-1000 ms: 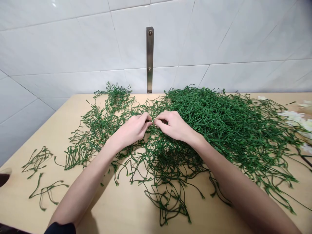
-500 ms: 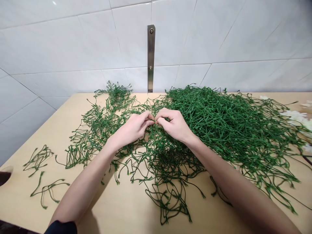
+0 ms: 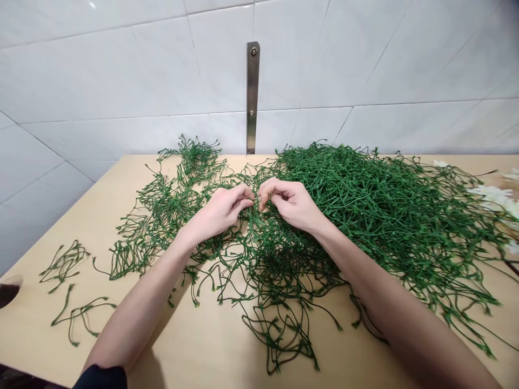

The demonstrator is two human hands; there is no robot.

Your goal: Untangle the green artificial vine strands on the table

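Observation:
My left hand point(image 3: 227, 209) is closed in a pinch over the middle of the table, thumb against forefinger, on a thin green plastic stem whose length is mostly lost among the others. Just to its right, my right hand point(image 3: 290, 202) has its forefinger curled down and its thumb drawn back, with a gap between them. A small space separates the two hands. Beneath them lies a loose tangle of green plastic stems point(image 3: 279, 259) with small branched tips. The large heap of stems point(image 3: 365, 210) rises right beside my right hand.
A looser spread of stems point(image 3: 162, 216) lies on the left, with a small separate bunch point(image 3: 65, 265) near the table edge. White artificial flowers point(image 3: 492, 197) are at the far right. Behind the wooden table point(image 3: 194, 346) stands a tiled wall with a metal bracket point(image 3: 252, 97).
My right thumb has moved away from the forefinger, and the fingertips of the two hands have parted slightly. My left hand keeps its pinch. The stems around look unchanged.

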